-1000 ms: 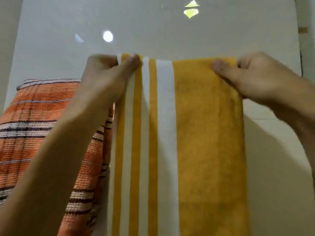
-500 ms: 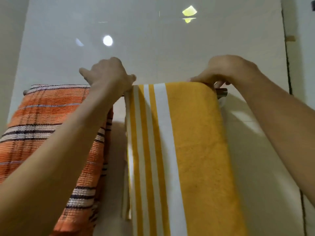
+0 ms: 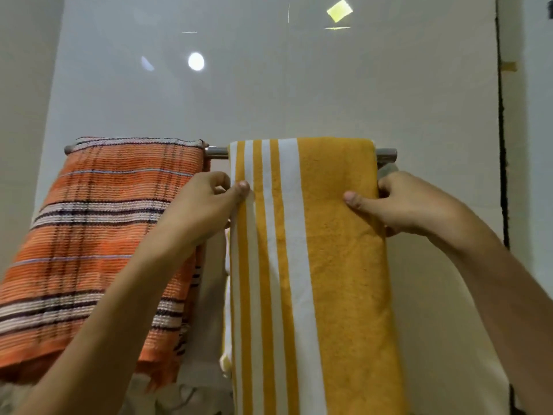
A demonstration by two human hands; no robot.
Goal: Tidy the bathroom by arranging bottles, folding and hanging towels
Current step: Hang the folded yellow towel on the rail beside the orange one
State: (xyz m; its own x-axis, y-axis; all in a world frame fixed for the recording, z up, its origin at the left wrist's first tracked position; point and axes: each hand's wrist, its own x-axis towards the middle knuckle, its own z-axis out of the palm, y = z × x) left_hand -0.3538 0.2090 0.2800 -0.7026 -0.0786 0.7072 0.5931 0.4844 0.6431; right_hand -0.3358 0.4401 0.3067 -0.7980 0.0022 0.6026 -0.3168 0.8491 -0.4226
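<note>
A yellow towel (image 3: 335, 250) with white stripes hangs draped over the rail (image 3: 216, 152), an orange striped towel (image 3: 98, 235) at its 9 o'clock.

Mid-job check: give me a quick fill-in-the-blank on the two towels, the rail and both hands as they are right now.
1. The yellow striped towel hangs over the metal ____.
2. The towel to its left on the towel bar is mainly ____ with dark and white stripes.
3. The left hand pinches the yellow towel's ____ edge.
4. The right hand grips the same towel's ____ edge.

Missing words: bar; orange; left; right
</note>
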